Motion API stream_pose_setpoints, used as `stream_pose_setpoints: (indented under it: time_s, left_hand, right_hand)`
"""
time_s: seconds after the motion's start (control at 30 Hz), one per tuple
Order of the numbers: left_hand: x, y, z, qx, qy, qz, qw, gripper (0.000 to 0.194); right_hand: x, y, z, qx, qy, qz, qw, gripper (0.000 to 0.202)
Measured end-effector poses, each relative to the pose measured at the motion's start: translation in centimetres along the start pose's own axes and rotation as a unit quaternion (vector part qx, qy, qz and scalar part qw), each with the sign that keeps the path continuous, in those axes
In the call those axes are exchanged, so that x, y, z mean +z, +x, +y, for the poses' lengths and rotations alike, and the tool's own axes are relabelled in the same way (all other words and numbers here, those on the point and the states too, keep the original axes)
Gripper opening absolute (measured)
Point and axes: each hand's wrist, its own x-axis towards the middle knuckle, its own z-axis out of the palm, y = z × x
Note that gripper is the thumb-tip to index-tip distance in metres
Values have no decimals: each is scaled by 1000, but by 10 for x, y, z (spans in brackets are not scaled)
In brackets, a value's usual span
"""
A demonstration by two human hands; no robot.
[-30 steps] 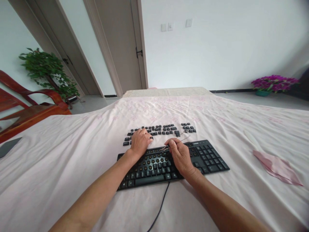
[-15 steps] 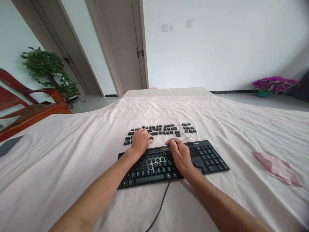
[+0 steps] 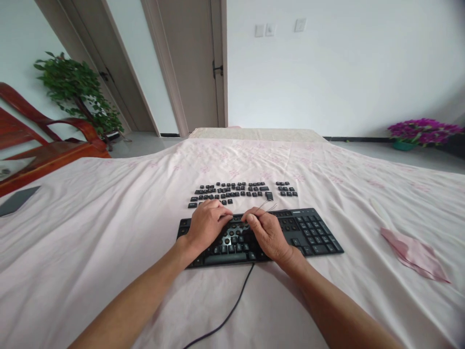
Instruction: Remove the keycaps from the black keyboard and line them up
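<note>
A black keyboard lies across the cloth, many of its keys taken off so that round key seats show in the middle. My right hand is closed around a wire keycap puller, whose thin wire loops stick out beyond the fingers, away from me. Over the left part of the keyboard, at its far edge, my left hand has thumb and fingers pinched together; whatever is between them is hidden. Both sets of fingertips are close to each other. Loose black keycaps stand in rows just behind the keyboard.
Pink-white cloth covers the table in folds. A folded pink cloth lies to the right, and a dark flat object at the far left. The keyboard cable runs toward me. A wooden chair stands at left.
My left hand has come back from the rows of loose keycaps to the keyboard's far edge. My right hand has shifted slightly left, still with the keycap puller. The camera view has shifted slightly.
</note>
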Motion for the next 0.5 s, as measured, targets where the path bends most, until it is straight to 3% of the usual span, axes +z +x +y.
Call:
stream_pose_setpoints:
  time_s: [0.2, 0.5]
  left_hand:
    - [-1, -24, -2, -16, -92, -32, 995, 12]
    - [-3, -25, -11, 22, -137, -101, 985, 15]
  right_hand:
    - [2, -3, -6, -47, 23, -64, 997, 32]
    - [8, -3, -2, -85, 12, -130, 988, 30]
